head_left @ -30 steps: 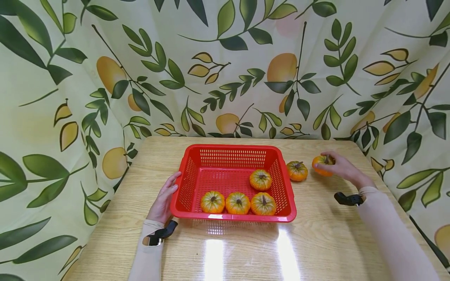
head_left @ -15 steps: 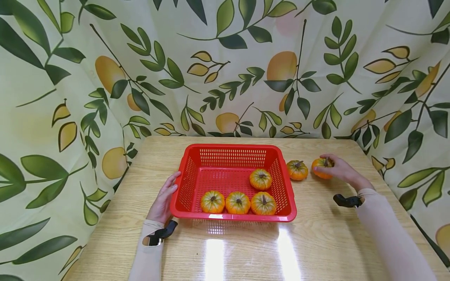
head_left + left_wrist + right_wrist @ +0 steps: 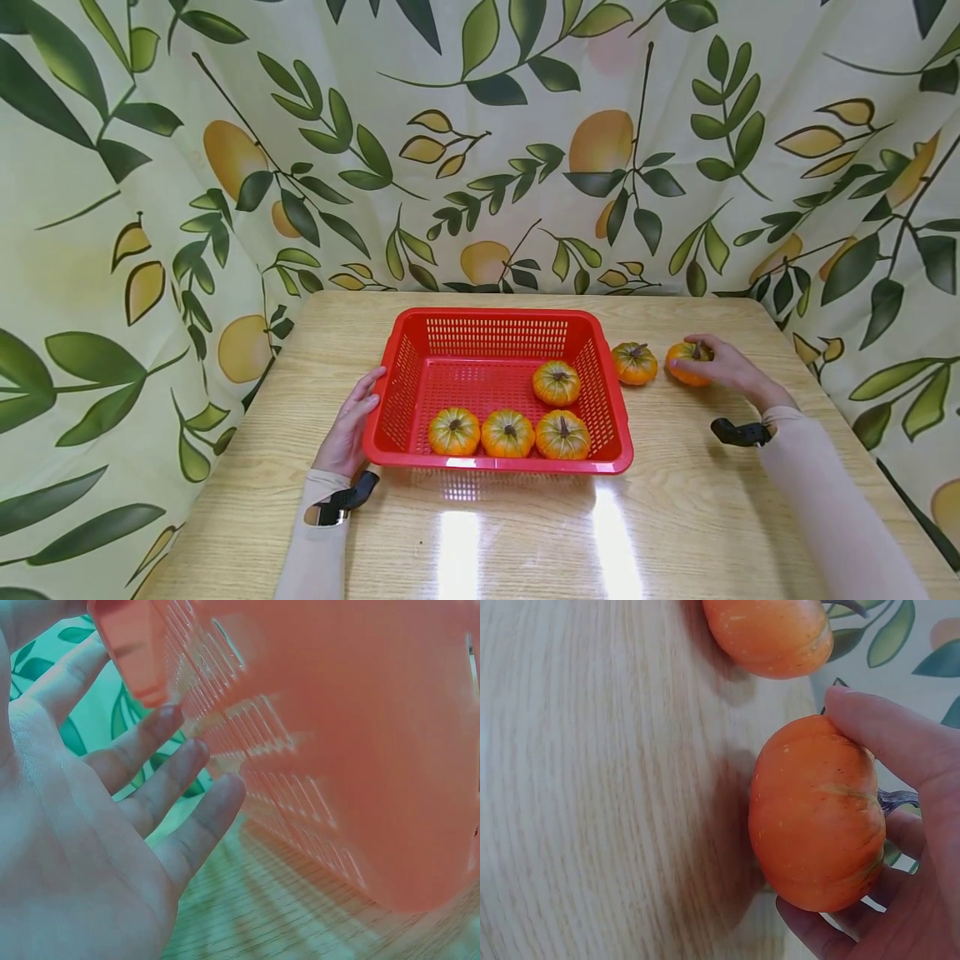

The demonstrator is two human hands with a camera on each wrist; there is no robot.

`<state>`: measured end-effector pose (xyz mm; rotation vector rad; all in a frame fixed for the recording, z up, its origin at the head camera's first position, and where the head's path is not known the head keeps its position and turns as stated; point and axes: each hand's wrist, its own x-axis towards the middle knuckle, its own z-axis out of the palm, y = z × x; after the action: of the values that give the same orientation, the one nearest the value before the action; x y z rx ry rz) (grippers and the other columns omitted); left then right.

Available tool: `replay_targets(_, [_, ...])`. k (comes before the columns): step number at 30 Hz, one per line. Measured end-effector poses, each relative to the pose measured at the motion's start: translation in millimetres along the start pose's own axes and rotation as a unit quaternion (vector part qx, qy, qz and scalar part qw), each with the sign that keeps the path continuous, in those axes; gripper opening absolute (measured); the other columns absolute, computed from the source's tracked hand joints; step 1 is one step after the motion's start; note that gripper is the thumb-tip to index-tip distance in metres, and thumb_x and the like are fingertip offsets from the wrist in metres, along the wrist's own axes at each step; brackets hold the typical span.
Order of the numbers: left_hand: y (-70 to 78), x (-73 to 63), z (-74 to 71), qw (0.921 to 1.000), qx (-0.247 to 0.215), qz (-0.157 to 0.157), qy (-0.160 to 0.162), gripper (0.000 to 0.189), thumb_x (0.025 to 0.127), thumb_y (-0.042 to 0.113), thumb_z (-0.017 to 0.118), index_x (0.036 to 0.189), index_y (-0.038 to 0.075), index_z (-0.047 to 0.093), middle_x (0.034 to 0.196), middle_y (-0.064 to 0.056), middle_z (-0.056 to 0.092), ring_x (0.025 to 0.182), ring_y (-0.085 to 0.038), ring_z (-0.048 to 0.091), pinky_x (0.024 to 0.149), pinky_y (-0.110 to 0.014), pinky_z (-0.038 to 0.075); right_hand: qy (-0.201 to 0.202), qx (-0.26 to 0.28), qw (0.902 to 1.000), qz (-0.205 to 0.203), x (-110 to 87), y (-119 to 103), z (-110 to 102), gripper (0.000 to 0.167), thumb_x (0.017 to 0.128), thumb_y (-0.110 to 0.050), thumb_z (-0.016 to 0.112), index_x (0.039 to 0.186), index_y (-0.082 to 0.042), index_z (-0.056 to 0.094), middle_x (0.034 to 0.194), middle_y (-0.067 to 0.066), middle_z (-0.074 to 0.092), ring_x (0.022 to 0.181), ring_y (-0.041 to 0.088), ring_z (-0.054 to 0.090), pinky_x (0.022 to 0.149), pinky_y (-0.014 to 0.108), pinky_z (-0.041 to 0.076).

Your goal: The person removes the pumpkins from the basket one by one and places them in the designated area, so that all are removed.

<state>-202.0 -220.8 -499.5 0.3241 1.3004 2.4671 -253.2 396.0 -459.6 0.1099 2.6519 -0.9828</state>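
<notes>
My right hand (image 3: 723, 364) holds a small orange pumpkin (image 3: 817, 817) at the table's right, thumb on one side and fingers on the other. Its dark stem points toward the palm. A second pumpkin (image 3: 633, 364) sits just left of it, outside the basket. At the left, my left hand (image 3: 347, 433) touches the side of a red plastic basket (image 3: 498, 314). In the left wrist view its fingers (image 3: 206, 817) lie fairly straight against the slotted outer wall. Inside the basket, a row of three pumpkins (image 3: 507, 433) lines the near side, with another pumpkin (image 3: 557, 383) behind the rightmost.
The light wooden table (image 3: 525, 533) carries the basket near its middle. A curtain (image 3: 480, 150) printed with leaves and fruit hangs behind the table and along both sides. Each wrist wears a dark camera mount (image 3: 741, 428).
My right hand has shifted very slightly, with the pumpkin staying in nearly the same spot. The left hand and the basket have not moved.
</notes>
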Motion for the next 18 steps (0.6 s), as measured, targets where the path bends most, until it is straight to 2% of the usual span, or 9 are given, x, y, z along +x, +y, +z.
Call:
replay_targets(10, [-0.7,-0.2,-0.7,0.9999,-0.003,0.005,-0.01,0.046,0.107,0.011,0.039,0.151,0.025,0.041,0.149,-0.003,0.048,0.125,-0.021,0.061,0.102,-0.038,0.055,0.001,-0.002,1.0,-0.002,-0.1,2.7,4.3,0.092,0.096,-0.056,0.058,0.154,0.004,0.021,0.156,0.043,0.015,0.14,0.059,0.021,0.113,0.077,0.02])
replay_targets(18, [-0.2,0.3,0.1,0.9999,0.015,0.002,0.006,0.046,0.107,0.013,0.041,0.151,0.025,0.04,0.15,-0.003,0.047,0.126,-0.021,0.06,0.103,-0.04,0.054,-0.001,0.003,1.0,0.003,0.5,1.2,5.5,0.094,0.096,-0.057,0.059,0.155,0.003,0.019,0.156,0.042,0.015,0.138,0.058,0.022,0.112,0.078,0.02])
